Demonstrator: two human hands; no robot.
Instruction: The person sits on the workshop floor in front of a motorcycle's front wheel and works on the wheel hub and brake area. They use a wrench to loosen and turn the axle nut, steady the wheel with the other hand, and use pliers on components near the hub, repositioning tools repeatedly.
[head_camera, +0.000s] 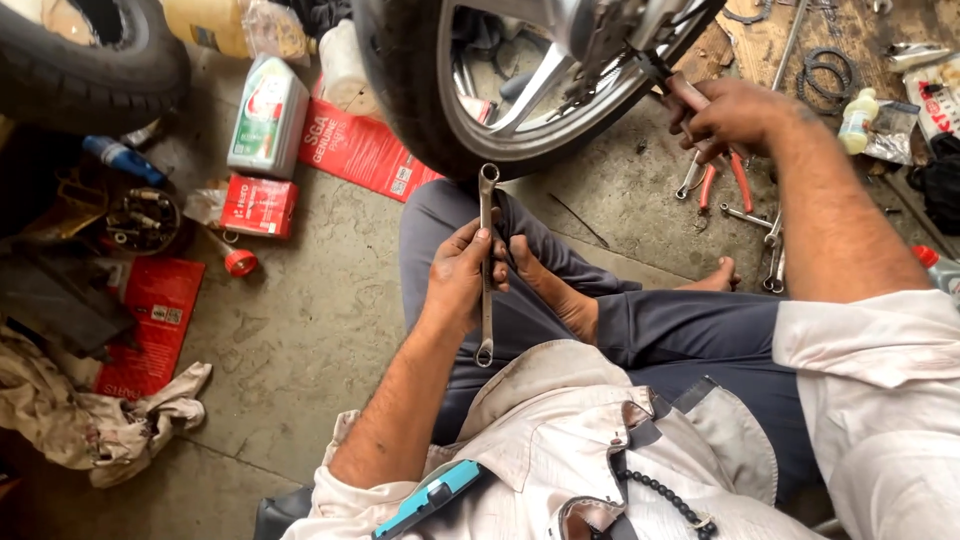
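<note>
Concrete floor (300, 340), one motorcycle wheel (470, 90) in the works.

One wheel stands at the far edge of the floor, its hub already under the right hand (730, 115), fingers closed round a tool handle (690, 97) pressed into the hub; whether any fastener is loose yet cannot be told. One spare tyre (80, 60) sits in the far left corner. One green-and-white oil bottle (267, 115) stands near it. Left hand (462, 275), over the lap, is curled round one double-ended ring spanner (486, 265), upright and idle. One pair of red-handled pliers (722, 180) lies below the right wrist.

Silver spanner (486, 262), red-handled pliers (722, 182)
</note>
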